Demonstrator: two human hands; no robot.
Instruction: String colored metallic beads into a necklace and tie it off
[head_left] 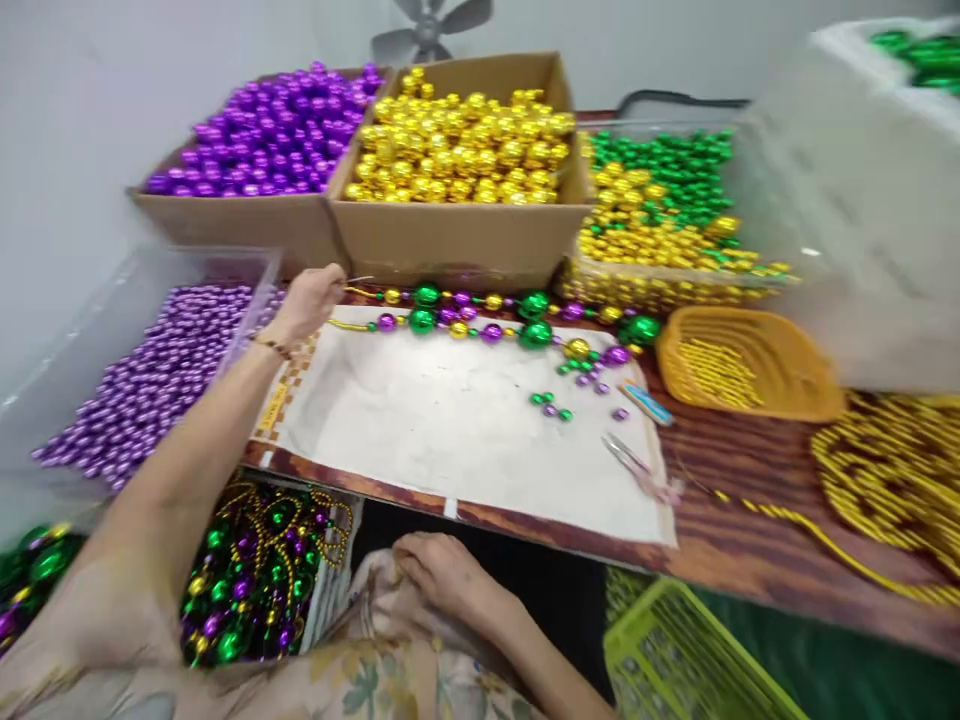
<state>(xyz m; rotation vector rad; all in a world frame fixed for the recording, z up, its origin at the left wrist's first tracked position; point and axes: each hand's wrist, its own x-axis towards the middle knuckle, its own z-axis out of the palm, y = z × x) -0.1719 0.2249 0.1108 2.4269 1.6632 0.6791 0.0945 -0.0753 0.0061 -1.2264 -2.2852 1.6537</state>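
Observation:
My left hand (319,297) reaches to the back left of the white cloth (442,410), fingers pinched on the end of a bead strand (491,332). A thin thread pokes out past the fingertips. Large green, purple and gold balls make up the strand, which lies doubled in two rows along the cloth's far edge. Low in my lap, my right hand (442,572) curls over bunched pale fabric (379,585); its fingertips are partly hidden. Small green and purple bead clusters (551,407), scissors (630,458) and a blue-labelled piece (646,403) lie at the cloth's right side.
Cardboard boxes of purple balls (270,130) and gold balls (465,150) stand behind. Clear bins hold purple beads (150,390) and gold-green beads (652,210). An orange basket (817,385), coiled gold cord (885,480) and a green crate (690,640) are at right. Finished-looking strands (255,570) fill a lower box.

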